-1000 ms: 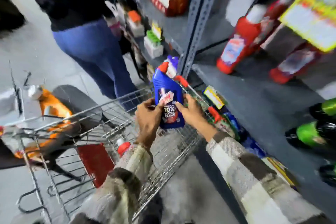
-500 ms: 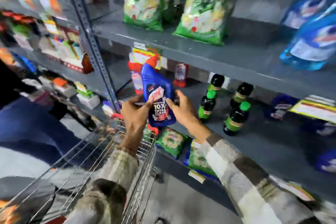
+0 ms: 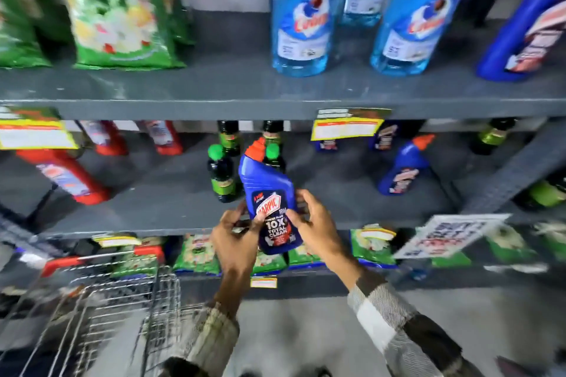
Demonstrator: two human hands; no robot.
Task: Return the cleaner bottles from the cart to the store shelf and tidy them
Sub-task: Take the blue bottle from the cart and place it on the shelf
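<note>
A blue cleaner bottle [image 3: 267, 190] with a red cap is held upright in front of the middle shelf [image 3: 171, 208]. My left hand [image 3: 235, 242] grips its lower left side and my right hand [image 3: 318, 226] grips its lower right side. Another blue cleaner bottle [image 3: 404, 168] with a red cap stands tilted on the same shelf to the right. The wire cart [image 3: 116, 300] is at lower left, below my left arm; its contents are blurred.
Dark bottles with green caps [image 3: 220, 174] stand just behind the held bottle. Red bottles [image 3: 67, 174] are at the shelf's left. The upper shelf holds light blue bottles [image 3: 301, 15] and green bags [image 3: 122, 9]. Green packets [image 3: 196, 254] fill the bottom shelf. A tilted sign [image 3: 447, 236] hangs at right.
The view swung from the cart and aisle to face the shelves. Both hands carried the blue bottle from above the cart up to the front of the middle shelf.
</note>
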